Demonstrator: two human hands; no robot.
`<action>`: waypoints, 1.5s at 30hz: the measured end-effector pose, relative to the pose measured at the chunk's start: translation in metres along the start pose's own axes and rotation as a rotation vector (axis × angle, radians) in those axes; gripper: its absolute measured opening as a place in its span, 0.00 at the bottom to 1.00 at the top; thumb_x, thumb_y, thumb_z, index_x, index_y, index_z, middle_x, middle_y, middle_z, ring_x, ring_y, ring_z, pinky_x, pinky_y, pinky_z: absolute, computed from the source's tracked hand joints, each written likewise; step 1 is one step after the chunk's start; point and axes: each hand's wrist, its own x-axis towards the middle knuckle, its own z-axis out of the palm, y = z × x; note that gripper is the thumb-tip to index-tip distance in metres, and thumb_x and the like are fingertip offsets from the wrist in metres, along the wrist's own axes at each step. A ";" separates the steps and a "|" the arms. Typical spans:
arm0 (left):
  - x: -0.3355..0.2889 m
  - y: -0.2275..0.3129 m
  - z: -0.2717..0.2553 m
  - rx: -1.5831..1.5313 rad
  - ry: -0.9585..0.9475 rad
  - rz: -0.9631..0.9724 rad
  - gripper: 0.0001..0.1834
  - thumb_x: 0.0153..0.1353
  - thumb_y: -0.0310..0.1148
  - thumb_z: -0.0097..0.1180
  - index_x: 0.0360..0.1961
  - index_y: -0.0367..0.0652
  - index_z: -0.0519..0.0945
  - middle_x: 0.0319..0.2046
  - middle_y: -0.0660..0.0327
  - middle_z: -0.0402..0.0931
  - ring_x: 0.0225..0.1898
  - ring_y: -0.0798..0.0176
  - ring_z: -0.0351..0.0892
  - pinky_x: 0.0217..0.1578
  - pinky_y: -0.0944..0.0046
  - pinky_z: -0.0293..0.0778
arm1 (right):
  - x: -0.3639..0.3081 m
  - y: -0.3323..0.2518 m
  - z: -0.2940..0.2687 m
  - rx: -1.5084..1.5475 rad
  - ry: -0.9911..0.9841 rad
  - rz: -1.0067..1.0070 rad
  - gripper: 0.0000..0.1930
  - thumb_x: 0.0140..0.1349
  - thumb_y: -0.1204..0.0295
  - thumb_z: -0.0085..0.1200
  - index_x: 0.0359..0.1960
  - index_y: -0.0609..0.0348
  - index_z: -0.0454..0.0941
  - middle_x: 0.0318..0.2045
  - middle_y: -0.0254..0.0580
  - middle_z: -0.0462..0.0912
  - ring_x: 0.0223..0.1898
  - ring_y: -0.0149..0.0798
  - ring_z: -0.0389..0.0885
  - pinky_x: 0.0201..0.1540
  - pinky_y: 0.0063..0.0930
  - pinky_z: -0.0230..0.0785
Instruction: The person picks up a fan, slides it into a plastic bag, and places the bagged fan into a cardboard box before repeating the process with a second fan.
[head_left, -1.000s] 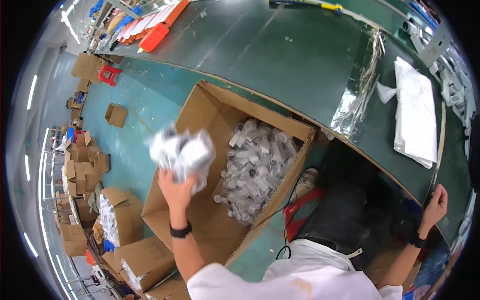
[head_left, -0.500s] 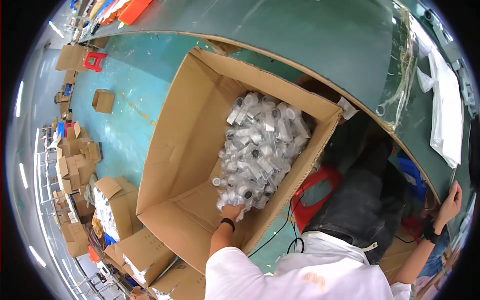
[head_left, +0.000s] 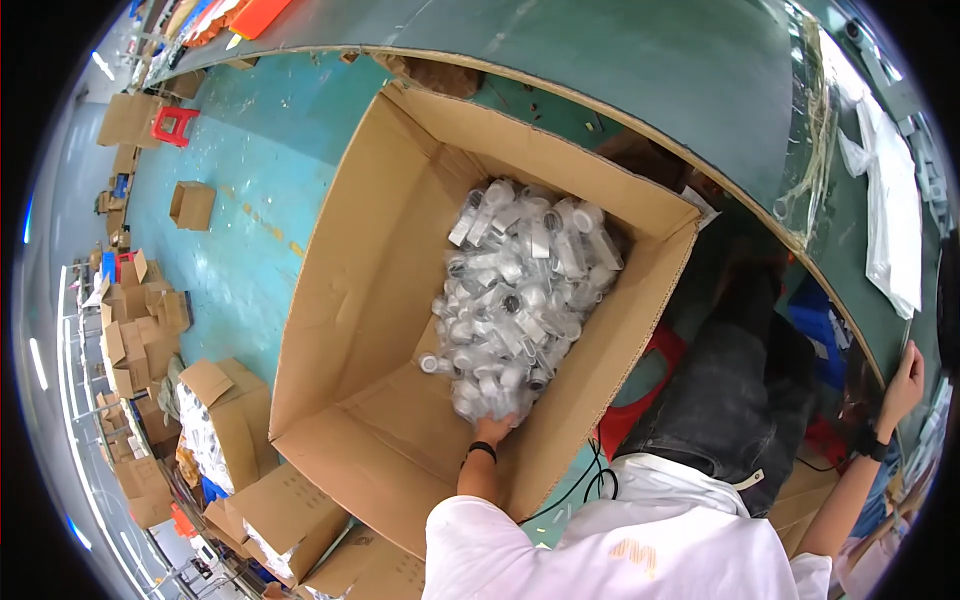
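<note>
A large open cardboard box [head_left: 345, 290] stands tilted before me, holding a heap of clear plastic pieces [head_left: 510, 290], several of them with round ends and some in thin clear wrapping. My left hand [head_left: 495, 428] reaches into the box and touches the near end of the heap. Its fingers are buried among the clear pieces, so their grip is hidden. Far to the right, my right hand [head_left: 904, 382] is at the edge of the green table [head_left: 650, 60]. Its fingers are curled closed near a thin grey strip; what they hold is unclear.
White plastic sheeting [head_left: 890, 220] lies on the table at right. A red stool [head_left: 645, 395] stands beside my legs, with black cables [head_left: 590, 480] near it. More cardboard boxes [head_left: 235, 420] line the left side, and a small box [head_left: 192, 205] sits on the floor.
My left hand has moved right and a little deeper into the near end of the heap, shifting the clear pieces there. My right hand stays at the table edge; the whole view has shifted slightly.
</note>
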 end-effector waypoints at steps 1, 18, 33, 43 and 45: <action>-0.007 0.031 0.005 0.007 -0.035 0.033 0.47 0.46 0.54 0.67 0.58 0.27 0.69 0.55 0.40 0.72 0.54 0.51 0.75 0.54 0.57 0.70 | 0.002 0.002 -0.013 -0.038 0.030 -0.003 0.18 0.67 0.59 0.53 0.42 0.64 0.81 0.35 0.31 0.81 0.38 0.24 0.74 0.46 0.19 0.65; -0.277 0.319 -0.302 -0.686 0.532 0.941 0.11 0.68 0.30 0.49 0.45 0.35 0.78 0.42 0.58 0.79 0.41 0.66 0.79 0.39 0.67 0.75 | -0.026 -0.095 -0.001 0.160 0.075 -0.007 0.07 0.63 0.72 0.55 0.31 0.65 0.78 0.21 0.34 0.75 0.24 0.23 0.70 0.28 0.20 0.66; -0.361 0.638 -0.128 -0.849 0.257 1.326 0.10 0.64 0.28 0.54 0.42 0.32 0.77 0.33 0.61 0.78 0.33 0.70 0.75 0.35 0.70 0.72 | -0.023 -0.044 -0.083 0.773 -0.179 0.100 0.09 0.57 0.74 0.60 0.38 0.64 0.80 0.23 0.32 0.79 0.24 0.23 0.75 0.28 0.19 0.68; -0.359 0.632 -0.124 -0.729 0.328 1.411 0.08 0.63 0.27 0.54 0.38 0.31 0.78 0.31 0.61 0.77 0.31 0.70 0.73 0.34 0.70 0.70 | 0.121 -0.133 -0.096 0.037 -0.341 -0.221 0.25 0.56 0.53 0.55 0.51 0.55 0.72 0.39 0.47 0.77 0.37 0.53 0.80 0.38 0.43 0.74; -0.364 0.632 -0.124 -0.764 0.325 1.398 0.07 0.63 0.27 0.52 0.37 0.32 0.78 0.28 0.64 0.75 0.29 0.72 0.70 0.33 0.71 0.68 | 0.158 -0.131 -0.040 -0.054 -0.247 -0.139 0.29 0.55 0.53 0.57 0.54 0.56 0.69 0.42 0.55 0.74 0.40 0.56 0.80 0.41 0.46 0.74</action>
